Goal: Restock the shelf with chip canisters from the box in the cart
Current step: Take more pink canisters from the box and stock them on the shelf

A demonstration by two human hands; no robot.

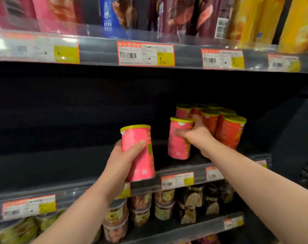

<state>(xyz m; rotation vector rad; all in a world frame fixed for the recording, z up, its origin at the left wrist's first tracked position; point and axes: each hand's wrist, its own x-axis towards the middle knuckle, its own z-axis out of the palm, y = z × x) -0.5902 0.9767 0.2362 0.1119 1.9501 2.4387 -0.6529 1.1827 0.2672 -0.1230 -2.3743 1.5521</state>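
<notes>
My left hand [122, 160] is wrapped round one pink canister [138, 148], held upright before the lip of the middle shelf [79, 166]. Further in, my right hand [198, 136] clamps a second pink canister [178, 143] on the shelf. Behind stand perhaps six stocked canisters [229, 132], too blurred to be sure.

Both bare forearms are stretched forward and up. The left hand [125, 161] is wrapped round a pink canister [137, 138], thumb laid across its front. The right hand [198, 136] is held further in, fingers curled round a second canister [178, 147].
</notes>
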